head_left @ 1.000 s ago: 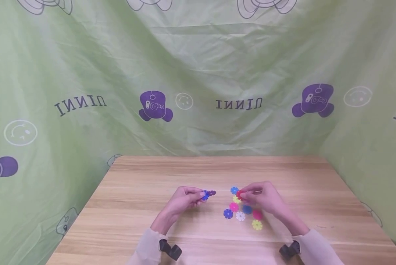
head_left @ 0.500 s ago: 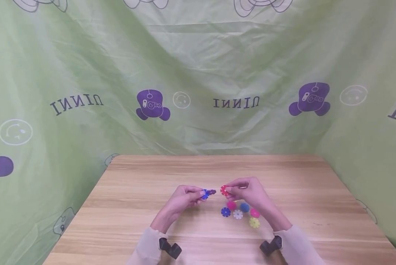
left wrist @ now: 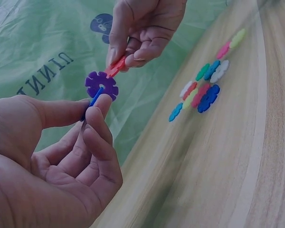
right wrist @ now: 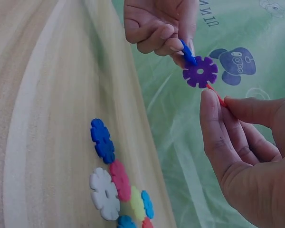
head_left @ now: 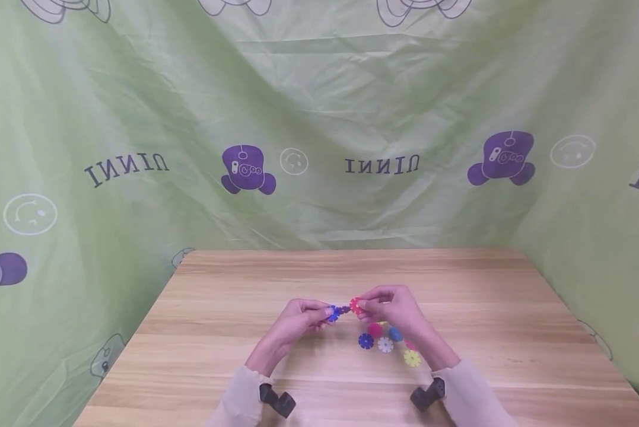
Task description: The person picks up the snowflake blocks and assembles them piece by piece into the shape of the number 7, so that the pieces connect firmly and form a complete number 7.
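My left hand (head_left: 296,323) pinches a blue notched plastic disc (head_left: 333,314) between thumb and forefinger. A purple notched disc (left wrist: 101,86) is slotted into that blue one and stands crosswise to it. From the other side my right hand (head_left: 396,308) pinches a red notched disc (head_left: 356,305) by its edge. In the right wrist view the red disc's (right wrist: 217,96) edge is right at a notch of the purple disc (right wrist: 200,71). Both hands are raised over the table.
Loose discs lie on the wooden table (head_left: 218,356) below my right hand, among them a dark blue disc (head_left: 366,341), a white disc (head_left: 385,344), a pink disc (head_left: 375,330) and a yellow disc (head_left: 412,358). A green printed cloth (head_left: 319,118) hangs behind the table.
My right hand has carried the red disc leftward from over the loose discs to the purple disc. My left hand has stayed almost still with the joined blue and purple discs.
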The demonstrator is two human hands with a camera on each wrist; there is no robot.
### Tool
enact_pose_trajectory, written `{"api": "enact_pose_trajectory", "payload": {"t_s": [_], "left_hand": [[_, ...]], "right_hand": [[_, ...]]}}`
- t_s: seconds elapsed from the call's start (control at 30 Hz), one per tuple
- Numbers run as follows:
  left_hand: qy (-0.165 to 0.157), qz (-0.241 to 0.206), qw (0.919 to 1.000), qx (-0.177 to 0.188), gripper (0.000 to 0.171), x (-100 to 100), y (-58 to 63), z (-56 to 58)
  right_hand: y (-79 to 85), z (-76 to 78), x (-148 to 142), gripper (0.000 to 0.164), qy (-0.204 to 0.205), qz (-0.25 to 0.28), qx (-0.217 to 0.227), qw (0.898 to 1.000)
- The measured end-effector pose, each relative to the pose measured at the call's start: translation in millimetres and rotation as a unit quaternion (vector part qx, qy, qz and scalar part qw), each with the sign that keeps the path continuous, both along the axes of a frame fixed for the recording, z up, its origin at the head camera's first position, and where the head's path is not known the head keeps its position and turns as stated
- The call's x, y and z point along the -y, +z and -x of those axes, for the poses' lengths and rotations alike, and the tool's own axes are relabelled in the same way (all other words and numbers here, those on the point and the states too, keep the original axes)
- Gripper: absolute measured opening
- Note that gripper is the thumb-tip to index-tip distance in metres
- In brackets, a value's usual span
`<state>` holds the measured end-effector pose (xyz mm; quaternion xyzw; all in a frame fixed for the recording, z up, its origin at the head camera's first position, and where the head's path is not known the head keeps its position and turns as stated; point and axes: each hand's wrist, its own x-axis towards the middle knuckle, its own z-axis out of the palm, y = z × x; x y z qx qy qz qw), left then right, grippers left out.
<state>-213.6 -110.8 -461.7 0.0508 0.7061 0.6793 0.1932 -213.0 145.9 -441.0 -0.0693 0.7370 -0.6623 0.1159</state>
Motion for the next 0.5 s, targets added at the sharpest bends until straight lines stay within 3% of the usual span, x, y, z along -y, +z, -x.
{"api": "enact_pose_trajectory", "payload": {"t_s": [0.5], "left_hand": [[0.038, 0.024, 0.9986, -0.028, 0.026, -4.5, -3.4, -0.7]], "right_hand": [[-4.5, 0.5, 1.1, 0.025, -0.010, 0.022, 0.022, 0.999]]}}
